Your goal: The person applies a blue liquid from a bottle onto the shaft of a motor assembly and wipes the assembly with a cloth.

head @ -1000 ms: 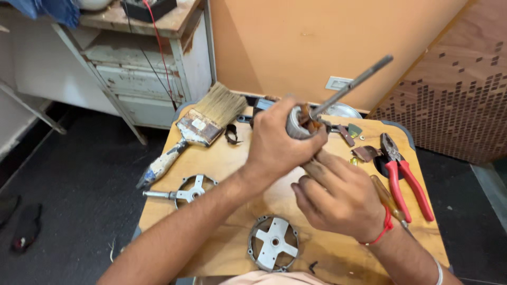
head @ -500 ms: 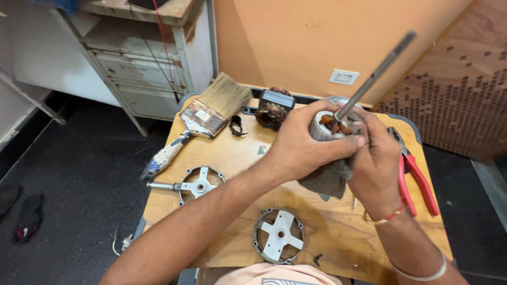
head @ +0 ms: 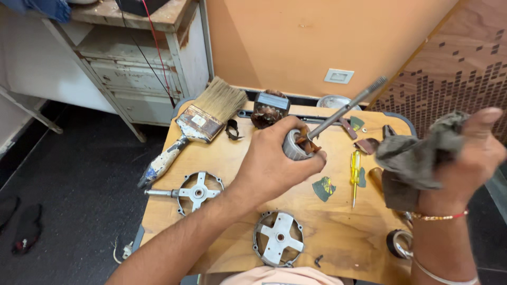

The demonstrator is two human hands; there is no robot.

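Note:
My left hand [head: 274, 163] grips a motor armature [head: 297, 143], a grey cylinder with copper windings, held above the wooden table [head: 222, 158]. Its steel shaft [head: 346, 108] points up and to the right. My right hand [head: 465, 163] is raised at the right, apart from the armature, and clutches a crumpled grey cloth [head: 417, 153]. Below my left hand lie two round metal end covers, one [head: 279, 237] near the front edge and one [head: 198, 192] with a stub shaft at the left.
A wide paintbrush [head: 198, 121] lies at the table's back left. A wound stator [head: 269, 108], a yellow screwdriver [head: 355, 171], a round metal lid [head: 332, 101] and a tape roll [head: 398, 243] are spread around. A worn cabinet [head: 142, 68] stands behind, beside an orange wall.
My right hand has drawn away from the armature to the right, taking the cloth with it. The left hand has lowered the armature slightly, and the view has shifted.

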